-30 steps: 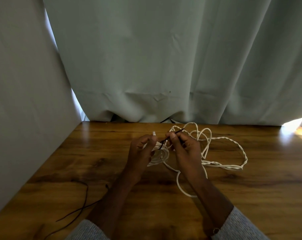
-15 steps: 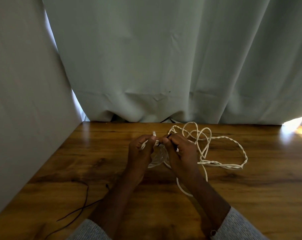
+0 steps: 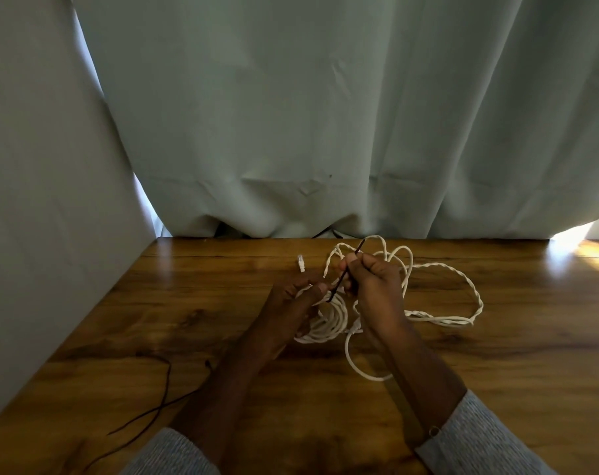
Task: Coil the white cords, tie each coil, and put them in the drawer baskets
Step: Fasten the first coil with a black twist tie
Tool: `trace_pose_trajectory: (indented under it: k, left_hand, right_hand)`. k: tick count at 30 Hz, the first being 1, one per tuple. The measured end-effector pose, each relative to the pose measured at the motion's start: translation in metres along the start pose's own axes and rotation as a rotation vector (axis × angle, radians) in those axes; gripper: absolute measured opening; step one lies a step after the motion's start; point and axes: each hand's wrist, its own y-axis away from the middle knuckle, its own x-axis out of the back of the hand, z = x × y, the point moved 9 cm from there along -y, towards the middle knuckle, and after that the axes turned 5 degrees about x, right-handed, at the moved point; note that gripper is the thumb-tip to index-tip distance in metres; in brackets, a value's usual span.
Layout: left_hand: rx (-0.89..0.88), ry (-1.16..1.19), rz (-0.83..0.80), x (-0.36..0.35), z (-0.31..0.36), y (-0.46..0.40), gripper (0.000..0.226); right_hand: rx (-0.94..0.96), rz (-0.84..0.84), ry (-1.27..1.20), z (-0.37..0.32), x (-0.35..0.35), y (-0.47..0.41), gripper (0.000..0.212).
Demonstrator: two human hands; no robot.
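Note:
A small coil of white cord (image 3: 328,320) hangs between my hands just above the wooden table (image 3: 497,354). My left hand (image 3: 291,303) grips the top of the coil, and the cord's white plug end (image 3: 301,263) sticks up behind it. My right hand (image 3: 373,286) pinches a thin black tie (image 3: 346,274) that runs down to the coil. A second white cord, twisted and loose (image 3: 462,286), sprawls on the table to the right, partly hidden by my right hand. No drawer baskets are in view.
Thin black ties or wires (image 3: 154,402) lie on the table at the lower left. A grey-green curtain (image 3: 325,132) hangs along the table's back edge, and a wall (image 3: 34,234) closes off the left side. Sunlight falls on the far right corner (image 3: 586,248).
My hands met over the coil half a second ago; my right hand has since pulled the black tie up and to the right. The left hand has kept its hold on the coil.

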Motion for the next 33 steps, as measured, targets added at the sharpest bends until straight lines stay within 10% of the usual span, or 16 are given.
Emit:
trace_pose_trajectory:
  k: [33]
  left_hand:
    - [-0.471, -0.548, 0.228, 0.019, 0.030, -0.005, 0.016]
  right_hand:
    - [0.244, -0.023, 0.187, -0.024, -0.019, 0.007, 0.029]
